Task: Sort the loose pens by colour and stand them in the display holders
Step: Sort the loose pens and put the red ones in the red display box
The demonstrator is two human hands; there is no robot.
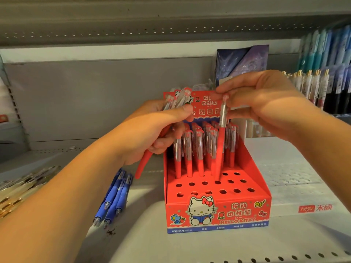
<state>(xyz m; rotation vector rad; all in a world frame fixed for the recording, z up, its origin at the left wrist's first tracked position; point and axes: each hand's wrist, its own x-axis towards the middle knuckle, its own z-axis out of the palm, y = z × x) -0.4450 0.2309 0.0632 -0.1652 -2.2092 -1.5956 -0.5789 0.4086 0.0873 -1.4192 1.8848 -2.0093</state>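
Grey metal shelf [209,249], holes along near edge. Upper shelf [133,21] overhead, dotted holes on its underside. Plain grey back panel [95,95] far behind. Slotted upright [14,105] far left. Dark blue packet [241,61] leans at far centre. Hung stationery packs [322,59] far right, blue and teal tones. White box [284,168] right, red label on near face. Warm light, soft shadows.

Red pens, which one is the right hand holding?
The upright red pen, right hand pinching its top; other red pens stand in the holder or fill the left hand.
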